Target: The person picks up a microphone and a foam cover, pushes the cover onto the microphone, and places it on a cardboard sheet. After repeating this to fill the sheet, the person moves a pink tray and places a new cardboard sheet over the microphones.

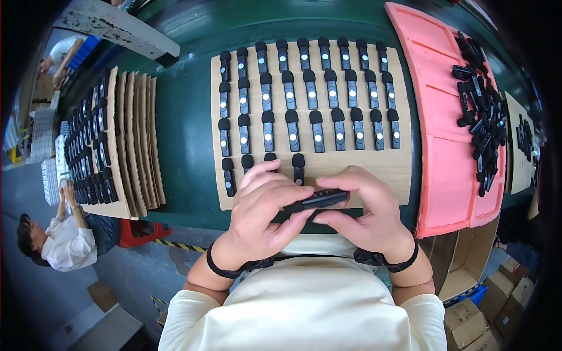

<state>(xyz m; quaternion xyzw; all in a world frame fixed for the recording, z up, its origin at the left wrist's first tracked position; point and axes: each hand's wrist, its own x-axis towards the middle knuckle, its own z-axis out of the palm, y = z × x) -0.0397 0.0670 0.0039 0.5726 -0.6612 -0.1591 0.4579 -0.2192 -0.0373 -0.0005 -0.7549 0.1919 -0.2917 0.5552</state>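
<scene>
Rows of small microphones point(311, 93) on a cardboard sheet point(398, 169), foam pad point(439, 146) right, stacked sheets point(137, 134) left

Both hands point(316, 210) gripping black clip microphone point(324, 199), over cardboard sheet point(404, 169) of microphone rows point(310, 99)

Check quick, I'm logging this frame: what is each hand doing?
Left hand: closed on the small black device.
Right hand: closed on the same device.

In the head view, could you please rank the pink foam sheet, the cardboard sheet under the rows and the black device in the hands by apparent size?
1. Cardboard sheet
2. Pink foam sheet; it looks close to the cardboard, and fisheye bending makes that order unsure.
3. Black device, clearly smallest.
</scene>
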